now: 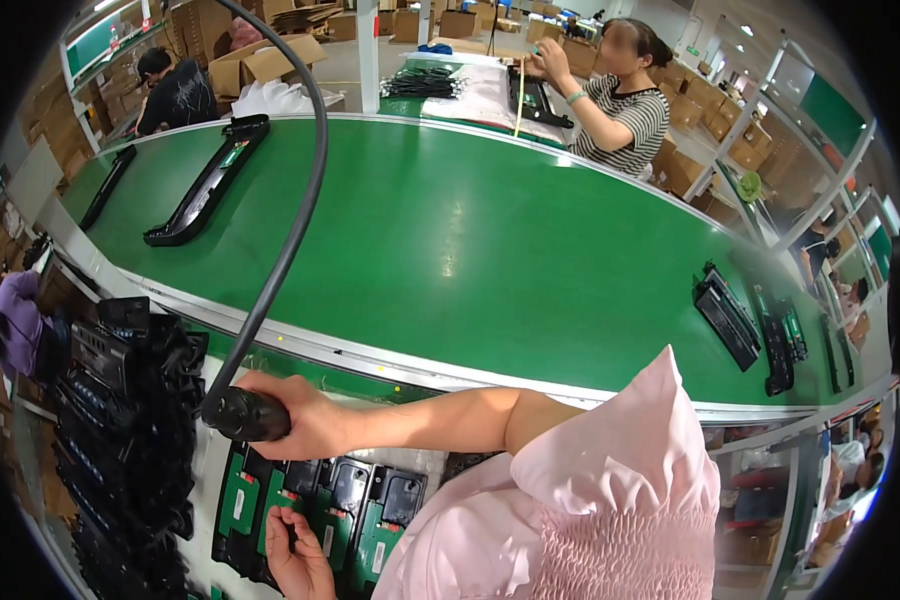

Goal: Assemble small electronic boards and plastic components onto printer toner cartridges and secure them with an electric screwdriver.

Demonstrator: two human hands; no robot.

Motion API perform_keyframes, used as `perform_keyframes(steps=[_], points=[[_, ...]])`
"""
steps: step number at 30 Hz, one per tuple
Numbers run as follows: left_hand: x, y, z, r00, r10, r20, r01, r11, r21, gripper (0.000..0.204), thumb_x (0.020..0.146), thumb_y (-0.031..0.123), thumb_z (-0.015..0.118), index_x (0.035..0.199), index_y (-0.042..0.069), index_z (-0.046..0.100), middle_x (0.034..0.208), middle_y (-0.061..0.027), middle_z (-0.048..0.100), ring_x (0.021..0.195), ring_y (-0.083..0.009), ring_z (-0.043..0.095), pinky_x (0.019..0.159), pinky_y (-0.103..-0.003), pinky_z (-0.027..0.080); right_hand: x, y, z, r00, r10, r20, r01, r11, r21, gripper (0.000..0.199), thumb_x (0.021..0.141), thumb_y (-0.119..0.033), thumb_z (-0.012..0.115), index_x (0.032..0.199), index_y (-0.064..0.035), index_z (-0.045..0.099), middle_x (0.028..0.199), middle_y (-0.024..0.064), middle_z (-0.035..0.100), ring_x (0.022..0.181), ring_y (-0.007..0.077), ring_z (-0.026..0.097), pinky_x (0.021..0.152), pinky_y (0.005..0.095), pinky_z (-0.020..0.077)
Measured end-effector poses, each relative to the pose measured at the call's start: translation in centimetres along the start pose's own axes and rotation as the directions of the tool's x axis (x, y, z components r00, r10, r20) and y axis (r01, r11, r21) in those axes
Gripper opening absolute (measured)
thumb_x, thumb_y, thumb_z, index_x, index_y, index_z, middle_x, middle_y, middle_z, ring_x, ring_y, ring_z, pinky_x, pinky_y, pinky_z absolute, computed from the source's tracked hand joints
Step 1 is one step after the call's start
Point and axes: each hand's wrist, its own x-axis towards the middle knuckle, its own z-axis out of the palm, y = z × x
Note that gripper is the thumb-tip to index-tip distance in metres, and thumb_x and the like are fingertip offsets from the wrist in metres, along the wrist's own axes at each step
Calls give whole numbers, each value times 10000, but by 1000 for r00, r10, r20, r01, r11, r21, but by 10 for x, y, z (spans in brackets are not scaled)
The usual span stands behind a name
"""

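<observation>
My right hand (310, 415) is wrapped around a black corded electric screwdriver (236, 412). Its thick cable arcs up and over the conveyor, and its tip is hidden below the hand. Lower down, my left hand (298, 555) has its fingers curled together over a row of black plastic housings with green circuit boards (336, 530). Anything pinched in those fingers is too small to make out. The housings lie side by side on a pale work surface, partly covered by my hands and pink sleeve (620, 440).
A stack of black plastic housings (130, 430) rises at the left. Beyond runs a green conveyor belt (420, 230), carrying long black housings (210, 185) far left and more parts (727, 318) at right. Across it, a person in a striped shirt (635, 125) works at a table.
</observation>
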Motion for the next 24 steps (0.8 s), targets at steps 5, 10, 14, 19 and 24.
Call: perform_keyframes(steps=[5,10,14,19,24], points=[[-8,-3,-2,990,126,56,-135,966,219,217,907,81,465,1086,-38,490,950,-130,578,831,-165,580,645,-206,512,-8,3,2,976,220,7,-219,969,114,470,677,-34,630,1116,-2,465,784,-13,540,692,40,448,620,200,403],[-17,0,-11,988,123,90,-132,985,107,167,904,114,485,998,-14,538,863,-86,590,753,-130,581,588,-184,506,-4,-4,7,983,135,-121,-126,989,79,398,698,10,612,1074,-6,480,714,-48,448,624,28,389,550,171,334],[-5,-2,-8,998,53,44,-55,998,37,166,896,120,498,996,-3,547,870,-84,586,760,-133,578,621,-196,520,7,-39,-1,984,174,24,-175,958,227,320,692,20,624,982,8,488,650,18,531,536,65,480,505,203,373],[3,-9,2,1000,12,14,-9,989,-150,174,891,130,507,994,-5,545,892,-94,583,755,-144,560,642,-208,517,6,-98,6,976,99,195,-198,774,601,285,709,-53,602,942,17,454,651,15,524,549,73,480,527,213,376],[2,-13,18,992,51,114,-35,990,-139,202,890,149,514,993,-24,528,885,-86,576,745,-136,539,643,-205,494,2,-95,1,976,-57,212,-107,722,683,380,731,-128,618,1001,21,397,662,20,518,601,79,480,594,224,390]])
